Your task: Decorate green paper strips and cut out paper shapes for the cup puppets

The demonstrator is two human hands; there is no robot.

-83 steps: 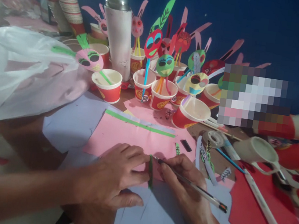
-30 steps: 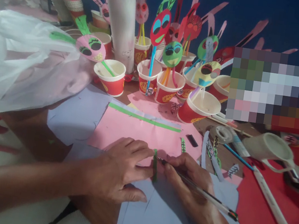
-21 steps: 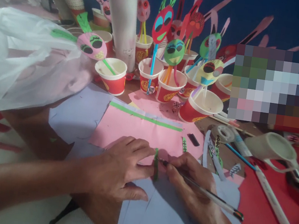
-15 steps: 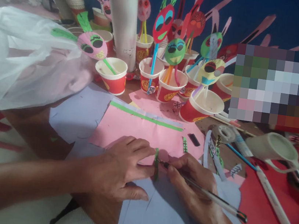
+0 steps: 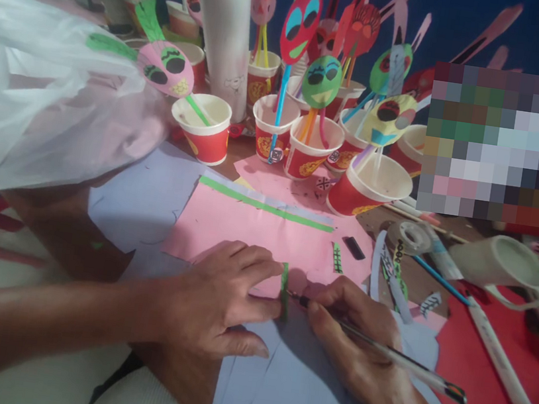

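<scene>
My left hand lies with its fingers spread over pink paper and blue paper, its fingertips at the left edge of a small green strip. Closed around a pen, my right hand rests just right of that strip, the pen tip close beside it. A longer green strip runs along the pink sheet's upper part. Near its right side lie a patterned green piece and a small black piece.
Red paper cups with paper faces on straws stand behind the sheets, beside a white flask. A plastic bag is at left; a tape roll, mug, cutter and red paper lie at right.
The view has shifted slightly. The pen's back end has swung a little to the right, and its tip sits slightly farther from the small green strip. My left hand stays in place.
</scene>
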